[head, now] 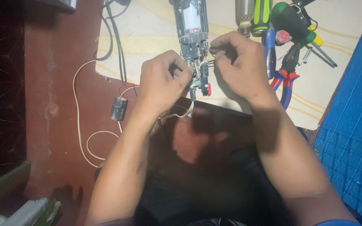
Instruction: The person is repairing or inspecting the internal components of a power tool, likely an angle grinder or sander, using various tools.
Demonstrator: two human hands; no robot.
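Observation:
An opened power-tool motor body (190,23), grey with a red stripe, lies on a pale board (147,33). At its near end a small black switch block (202,81) with a red tab hangs from several thin wires. My left hand (160,86) pinches the wires beside the switch block. My right hand (239,62) pinches dark wires at the motor's near end, fingers closed on them.
A dark cylindrical capacitor (119,109) with red leads lies on the red floor, near a looping white wire (80,125). A black cable (116,37) crosses the board. Red-and-blue pliers (285,79), green-handled screwdrivers (292,23) and an armature (244,14) lie at the right. A blue mat (352,125) borders the right.

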